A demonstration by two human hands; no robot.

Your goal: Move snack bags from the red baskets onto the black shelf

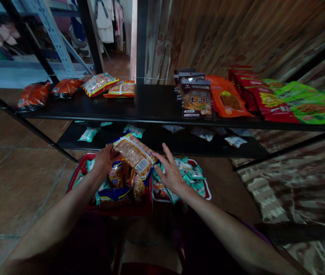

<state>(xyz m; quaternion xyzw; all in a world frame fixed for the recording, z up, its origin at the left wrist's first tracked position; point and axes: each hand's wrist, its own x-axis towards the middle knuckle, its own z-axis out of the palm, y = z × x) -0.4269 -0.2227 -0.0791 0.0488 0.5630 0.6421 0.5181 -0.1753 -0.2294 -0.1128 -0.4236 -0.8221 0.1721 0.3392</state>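
a blue-ended snack packet (133, 152), its printed back and barcode facing up, is held over the red basket (72, 182); the left hand (103, 162) has fingers closed on its left edge, while the right hand (170, 172) is spread loosely, fingertips at the right edge. the sorting looks part-way along: matching blue-and-brown packets (115, 175) lie in the basket below, and teal packets (195, 173) fill the white-rimmed basket (208, 194) beside it. the lower shelf (181, 148) bears scattered small packets, teal and pale. on the upper shelf (156, 101), orange-and-black, yellow and orange packets lie at the left; at the right are brown packets (196, 97) reading "土豆片" (potato chips), then orange, red and green ones. their other lettering, and the held packet's fine print, is too small to read.
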